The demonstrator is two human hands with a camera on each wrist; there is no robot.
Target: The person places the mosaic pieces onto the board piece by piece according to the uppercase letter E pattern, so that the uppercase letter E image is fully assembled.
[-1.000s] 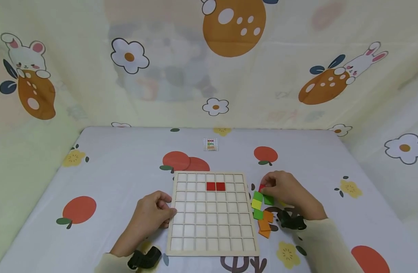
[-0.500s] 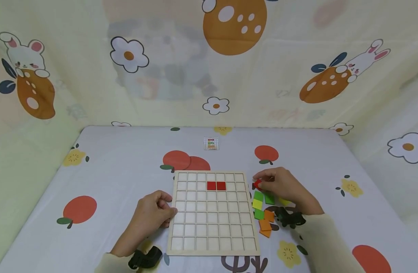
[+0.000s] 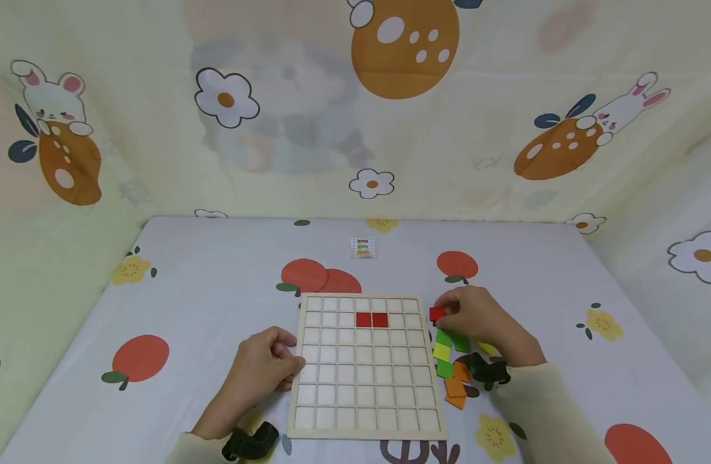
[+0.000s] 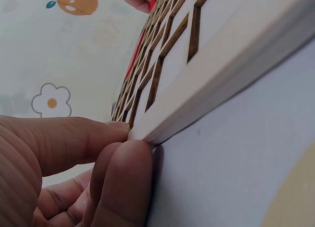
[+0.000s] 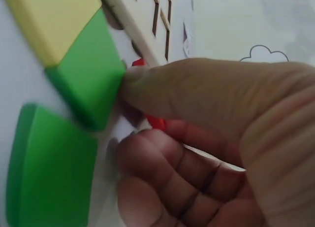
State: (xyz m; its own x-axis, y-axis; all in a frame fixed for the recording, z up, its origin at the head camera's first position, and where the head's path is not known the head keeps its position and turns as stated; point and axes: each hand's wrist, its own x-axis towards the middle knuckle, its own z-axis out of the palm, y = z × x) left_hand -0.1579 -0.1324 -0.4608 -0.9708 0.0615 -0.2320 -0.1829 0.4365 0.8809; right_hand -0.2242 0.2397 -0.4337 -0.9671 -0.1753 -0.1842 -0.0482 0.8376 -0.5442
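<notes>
Touching the left hand (image 3: 266,364), the grid board (image 3: 364,372) looks like pale, smooth, matt wood, its dividing strips darker brown along their sides. The red tile (image 3: 436,314) in the right hand (image 3: 479,319) and the green tiles (image 5: 91,72) just beside that hand look smooth with a soft sheen, wood or plastic unclear. Beneath both hands lies a smooth, matt printed tablecloth (image 3: 216,258); behind the right, a matt cloth sleeve (image 3: 549,412).

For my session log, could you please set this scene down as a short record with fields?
left hand: grips the left edge of the grid board
right hand: pinches at least one red tile
on board: two placed red tiles, second row from far edge
right of board: green tiles, yellow tiles, orange tiles
beyond board: small printed card
</notes>
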